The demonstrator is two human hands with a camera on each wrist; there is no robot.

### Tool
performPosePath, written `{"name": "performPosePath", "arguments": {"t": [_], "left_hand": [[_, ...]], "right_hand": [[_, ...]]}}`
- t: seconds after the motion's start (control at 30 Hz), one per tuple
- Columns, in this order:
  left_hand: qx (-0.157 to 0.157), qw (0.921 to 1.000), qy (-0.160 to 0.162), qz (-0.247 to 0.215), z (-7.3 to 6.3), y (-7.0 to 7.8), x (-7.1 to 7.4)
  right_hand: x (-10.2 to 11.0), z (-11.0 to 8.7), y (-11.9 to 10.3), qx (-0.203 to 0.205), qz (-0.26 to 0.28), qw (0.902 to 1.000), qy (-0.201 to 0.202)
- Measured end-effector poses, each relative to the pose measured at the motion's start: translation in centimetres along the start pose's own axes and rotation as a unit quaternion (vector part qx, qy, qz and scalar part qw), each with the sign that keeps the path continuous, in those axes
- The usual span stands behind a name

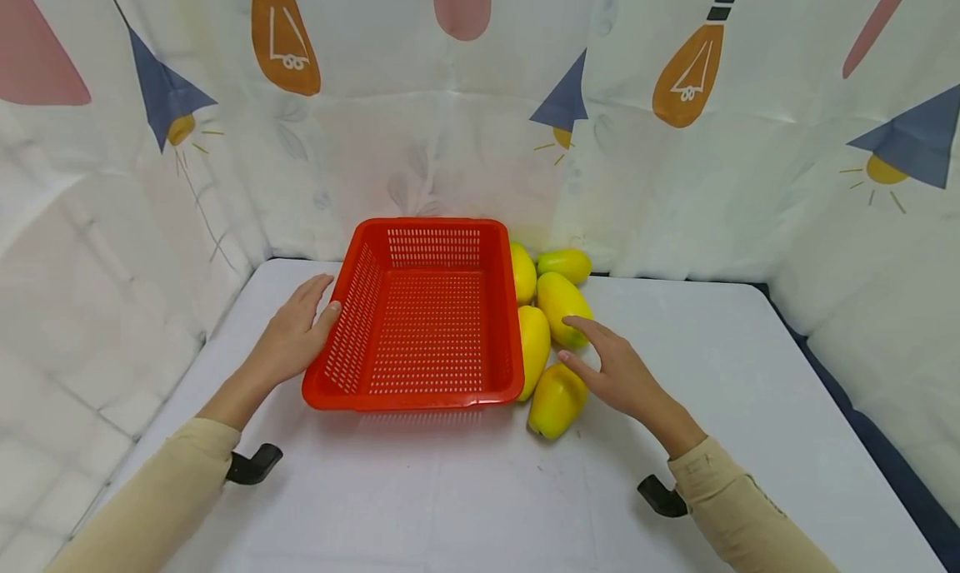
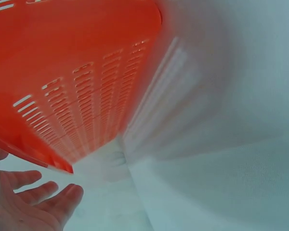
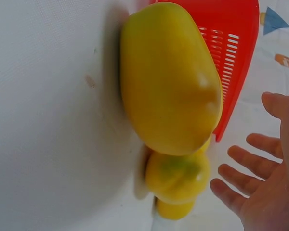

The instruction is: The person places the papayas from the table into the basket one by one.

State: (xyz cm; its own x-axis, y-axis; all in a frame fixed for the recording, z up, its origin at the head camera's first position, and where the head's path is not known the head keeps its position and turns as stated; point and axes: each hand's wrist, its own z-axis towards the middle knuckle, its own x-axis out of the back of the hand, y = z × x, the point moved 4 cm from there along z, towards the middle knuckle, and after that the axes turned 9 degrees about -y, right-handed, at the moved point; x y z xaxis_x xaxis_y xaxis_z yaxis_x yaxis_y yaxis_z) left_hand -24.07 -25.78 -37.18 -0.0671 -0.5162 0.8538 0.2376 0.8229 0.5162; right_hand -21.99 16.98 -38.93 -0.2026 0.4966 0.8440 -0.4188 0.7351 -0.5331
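In the head view, a red plastic basket (image 1: 431, 331) with slotted walls sits on the table, with nothing inside. My left hand (image 1: 296, 327) is at its left rim, thumb at the edge and fingers extended outside the wall. The left wrist view shows those fingers (image 2: 62, 202) spread loosely beside the basket (image 2: 62, 62); the thumb is mostly hidden. Several yellow mangoes lie along the basket's right side, including a front mango (image 1: 557, 402) and a middle mango (image 1: 562, 302). Over them hovers my right hand (image 1: 615, 369), fingers apart, holding nothing; the right wrist view shows it beside a large mango (image 3: 168, 79).
A white cloth covers the table (image 1: 720, 373). Printed fabric (image 1: 480, 156) with lamps and bulbs hangs behind and along both sides. Black curved pieces (image 1: 255, 465) stick out beneath both wrists. The basket's right rim partly overlaps the nearest mangoes in the head view.
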Motion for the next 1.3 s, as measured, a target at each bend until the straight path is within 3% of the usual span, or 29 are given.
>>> {"name": "performPosePath", "arguments": {"t": [0.17,0.43,0.73,0.93,1.1,1.3], "left_hand": [[0.008,0.9996,-0.02,-0.018,0.1,-0.6,-0.1],[0.032,0.9931,-0.067,-0.09,0.1,-1.6,-0.5],[0.032,0.9918,-0.064,-0.106,0.4,-2.9,-0.8],[0.032,0.9863,-0.07,-0.146,0.4,-3.3,-1.3],[0.018,0.9768,-0.076,-0.199,0.5,-3.9,-1.8],[-0.021,0.9671,-0.066,-0.245,0.9,-4.5,-2.2]], "right_hand": [[-0.1,0.0,0.0,0.013,0.0,0.9999,-0.002],[-0.1,0.1,0.1,0.023,0.005,0.9997,-0.004],[-0.1,0.0,0.1,0.022,0.006,0.9997,-0.004],[-0.4,0.0,0.5,0.017,0.006,0.9998,-0.006],[-0.4,-0.1,0.5,0.011,0.011,0.9999,-0.008],[-0.5,-0.2,0.7,0.004,0.013,0.9998,-0.017]]}}
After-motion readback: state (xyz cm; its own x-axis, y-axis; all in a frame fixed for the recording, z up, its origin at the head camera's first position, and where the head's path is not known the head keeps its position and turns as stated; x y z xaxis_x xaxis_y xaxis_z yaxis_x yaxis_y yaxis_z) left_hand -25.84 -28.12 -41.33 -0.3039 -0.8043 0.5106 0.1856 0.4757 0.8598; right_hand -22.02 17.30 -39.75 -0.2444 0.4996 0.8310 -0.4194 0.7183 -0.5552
